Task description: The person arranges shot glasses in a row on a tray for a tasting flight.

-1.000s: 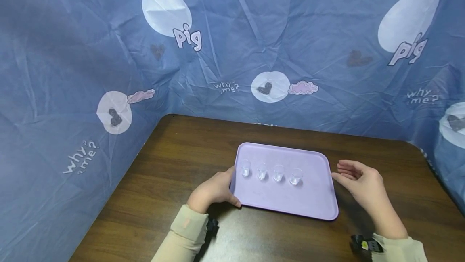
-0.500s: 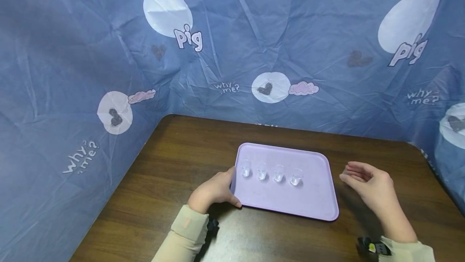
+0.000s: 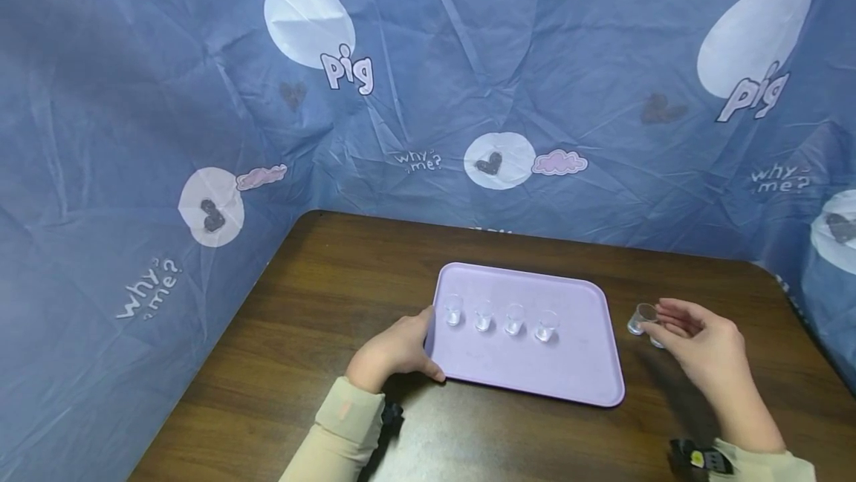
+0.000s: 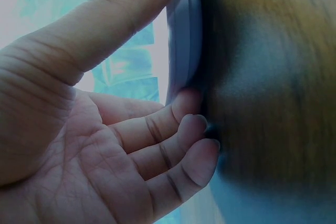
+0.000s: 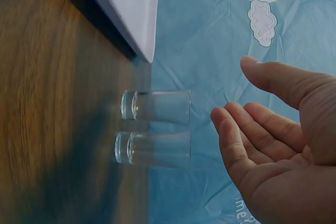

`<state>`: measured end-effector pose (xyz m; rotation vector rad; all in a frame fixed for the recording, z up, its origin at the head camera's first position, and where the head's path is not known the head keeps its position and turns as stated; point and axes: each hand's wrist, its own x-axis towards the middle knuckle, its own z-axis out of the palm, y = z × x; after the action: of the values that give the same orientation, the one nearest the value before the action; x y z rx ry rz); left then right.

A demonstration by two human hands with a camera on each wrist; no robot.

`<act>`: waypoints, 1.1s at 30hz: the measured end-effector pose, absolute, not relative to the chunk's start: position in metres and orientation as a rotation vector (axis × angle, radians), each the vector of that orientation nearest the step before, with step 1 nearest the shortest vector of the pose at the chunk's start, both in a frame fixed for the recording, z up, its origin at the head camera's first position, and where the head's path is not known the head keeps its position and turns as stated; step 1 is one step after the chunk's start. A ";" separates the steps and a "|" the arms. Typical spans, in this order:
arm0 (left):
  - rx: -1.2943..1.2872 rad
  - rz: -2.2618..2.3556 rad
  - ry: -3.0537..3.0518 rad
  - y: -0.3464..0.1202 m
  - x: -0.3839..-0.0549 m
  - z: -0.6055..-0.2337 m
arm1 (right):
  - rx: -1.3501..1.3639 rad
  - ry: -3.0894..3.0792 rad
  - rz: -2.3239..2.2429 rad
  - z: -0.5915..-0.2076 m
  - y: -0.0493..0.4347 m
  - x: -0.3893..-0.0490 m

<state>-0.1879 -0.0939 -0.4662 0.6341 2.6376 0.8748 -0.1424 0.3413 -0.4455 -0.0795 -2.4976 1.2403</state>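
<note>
A lilac tray (image 3: 515, 374) lies on the wooden table, with a row of several small clear shot glasses (image 3: 513, 321) across it. My left hand (image 3: 394, 352) holds the tray's near left corner, thumb at the front edge and fingers along the left side. In the left wrist view the fingertips (image 4: 202, 163) curl at the tray's rim (image 4: 184, 35). Right of the tray, two shot glasses (image 5: 163, 106) stand side by side on the table. My right hand (image 3: 705, 344) hovers beside them with loosely bent fingers, holding nothing; it partly covers one in the head view.
The brown table (image 3: 321, 281) has rounded far corners and extends around the tray. A blue printed cloth (image 3: 414, 96) hangs behind it and along the left side. Black wrist straps (image 3: 698, 460) sit at the cuffs.
My right hand has moved right, away from the tray's right edge, and the two shot glasses have come into view beside it. My left hand and the tray stay put.
</note>
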 end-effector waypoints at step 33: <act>0.626 0.890 2.629 -0.094 -0.188 -0.466 | -0.271 -2.644 1.058 -0.453 0.369 -0.135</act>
<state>-0.1881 -0.0943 -0.4663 0.6259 2.6292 0.8897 -0.1351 0.3693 -0.4526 -0.2706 -2.6437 1.0583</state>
